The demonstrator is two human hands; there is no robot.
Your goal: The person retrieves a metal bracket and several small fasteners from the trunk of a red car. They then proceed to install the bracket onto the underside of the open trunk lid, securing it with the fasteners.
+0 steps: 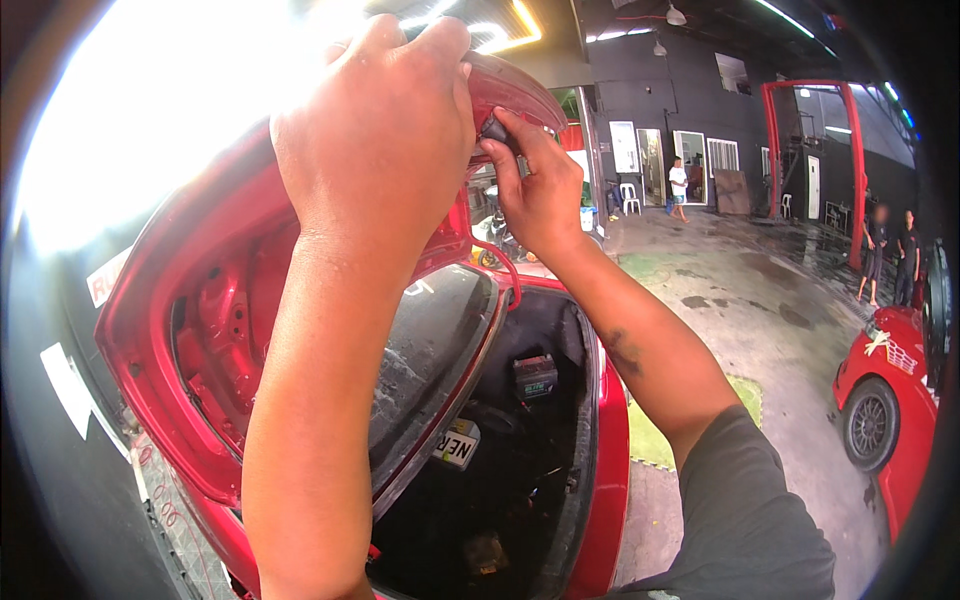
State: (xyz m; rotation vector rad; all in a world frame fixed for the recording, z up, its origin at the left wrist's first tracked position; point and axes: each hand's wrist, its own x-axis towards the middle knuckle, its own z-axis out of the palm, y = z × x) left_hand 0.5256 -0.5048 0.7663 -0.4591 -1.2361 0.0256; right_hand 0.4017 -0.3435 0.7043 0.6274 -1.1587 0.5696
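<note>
The raised red trunk lid (150,290) of a car stands over its open trunk (520,440). My left hand (375,130) is up at the lid's top edge, bent at the knuckles and closed over it; its fingertips are hidden. Just to the right, my right hand (540,180) pinches a small dark piece (492,128) between thumb and fingers, against the lid's inner edge. What kind of piece it is cannot be made out.
Inside the trunk lie a car battery (535,376) and a licence plate (456,443). The rear window (430,350) slopes beneath the lid. Another red car (885,400) stands at the right. Several people are farther back, one in a white shirt (679,178). Bright light washes out the upper left.
</note>
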